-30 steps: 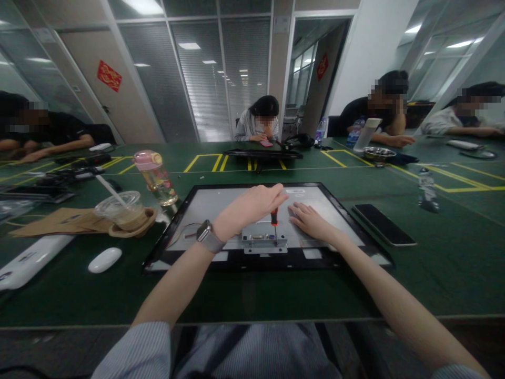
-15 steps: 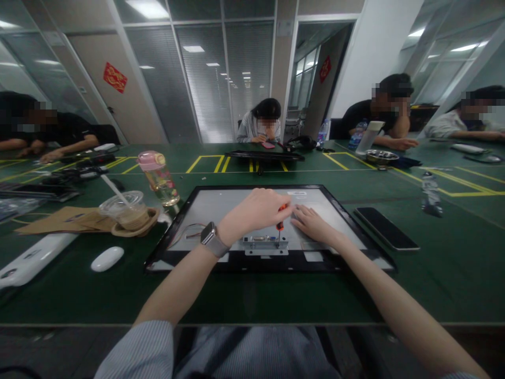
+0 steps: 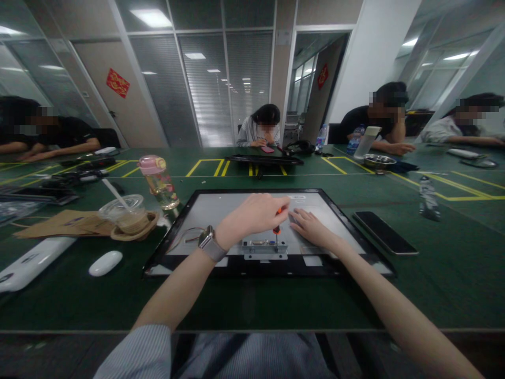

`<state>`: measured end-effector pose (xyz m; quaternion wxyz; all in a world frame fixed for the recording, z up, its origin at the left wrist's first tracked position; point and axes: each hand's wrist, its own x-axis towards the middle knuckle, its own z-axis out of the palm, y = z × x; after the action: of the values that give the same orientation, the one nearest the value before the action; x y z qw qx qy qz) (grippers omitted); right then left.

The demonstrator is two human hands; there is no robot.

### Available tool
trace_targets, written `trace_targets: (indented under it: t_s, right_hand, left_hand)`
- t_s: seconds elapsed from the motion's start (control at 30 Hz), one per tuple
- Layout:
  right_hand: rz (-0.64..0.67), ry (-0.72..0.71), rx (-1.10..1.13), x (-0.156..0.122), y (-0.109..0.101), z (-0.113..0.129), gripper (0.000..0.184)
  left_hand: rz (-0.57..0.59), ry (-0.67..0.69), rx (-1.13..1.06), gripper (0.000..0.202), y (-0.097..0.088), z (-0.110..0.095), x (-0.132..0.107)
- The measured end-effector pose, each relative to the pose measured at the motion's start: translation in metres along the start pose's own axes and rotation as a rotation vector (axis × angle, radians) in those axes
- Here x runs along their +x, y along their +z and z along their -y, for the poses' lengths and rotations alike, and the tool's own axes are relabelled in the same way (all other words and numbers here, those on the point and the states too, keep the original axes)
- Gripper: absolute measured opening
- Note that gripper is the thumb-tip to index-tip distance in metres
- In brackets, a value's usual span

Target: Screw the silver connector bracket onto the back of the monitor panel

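Left grip (image 3: 254, 213) closed around screwdriver (image 3: 277, 230)

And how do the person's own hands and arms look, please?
The left hand and the right hand wear no gloves. At the left wrist is a squarish watch with a grey band. A finely striped, grey-blue sleeve ends partway along the left arm; no sleeve shows on the right arm.

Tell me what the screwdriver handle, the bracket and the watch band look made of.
Screwdriver handle: probably plastic, given bright orange colour; gloss unclear. Bracket: likely sheet metal, grey with dull sheen and bent edge. Watch band: grey, softly shiny; metal mesh or fabric, cannot tell.
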<state>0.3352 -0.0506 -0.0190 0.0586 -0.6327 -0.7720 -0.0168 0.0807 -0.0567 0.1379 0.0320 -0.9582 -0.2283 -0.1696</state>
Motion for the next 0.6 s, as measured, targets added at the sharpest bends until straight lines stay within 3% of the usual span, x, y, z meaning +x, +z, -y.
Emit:
trace_targets:
  t_s: [0.17,0.43,0.6]
  right_hand:
    - [-0.025,-0.025,0.009,0.0,0.002,-0.004,0.055]
    - [-0.02,-0.026,0.011,0.0,0.002,-0.004,0.057]
    - [-0.021,-0.018,0.01,0.001,0.002,-0.003,0.055]
  left_hand:
    - [0.019,-0.07,0.086,0.039,-0.007,-0.009,-0.002]
    - [-0.005,-0.004,0.007,0.015,-0.004,-0.009,-0.003]
    - [0.001,0.007,0.01,0.019,0.0,-0.006,0.0]
